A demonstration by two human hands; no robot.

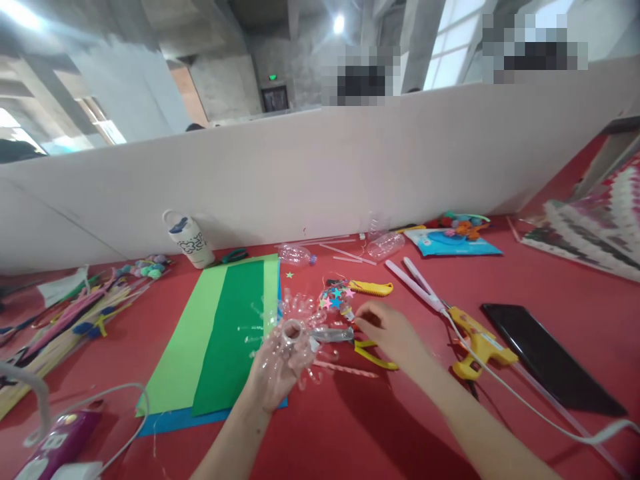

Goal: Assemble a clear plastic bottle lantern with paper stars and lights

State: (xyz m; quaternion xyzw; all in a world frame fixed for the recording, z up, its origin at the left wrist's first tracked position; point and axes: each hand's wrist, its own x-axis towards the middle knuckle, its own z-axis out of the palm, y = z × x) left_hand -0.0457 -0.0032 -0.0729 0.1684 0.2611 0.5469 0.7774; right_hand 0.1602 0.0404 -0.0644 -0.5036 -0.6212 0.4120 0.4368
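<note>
My left hand (275,373) is closed around a clear plastic bottle piece (293,330), cut into many curled strips that fan outward, with its round neck opening facing up. Just right of it, my right hand (383,327) has its fingers curled together above the red table; whatever is between the fingertips is too small to make out. Close to those fingertips lie several coloured stars (336,302) tangled with thin wire. A yellow utility knife (371,288) rests behind them. Beneath my right hand is a yellow-handled tool (375,359), its front partly hidden.
Green sheets (225,333) lie to the left, near a white bottle (193,243). On the right are a yellow glue gun (480,343), a white-corded iron (417,283) and a black tablet (550,357). Clear bottles (386,245) and a blue packet (453,242) sit along the white partition (300,173).
</note>
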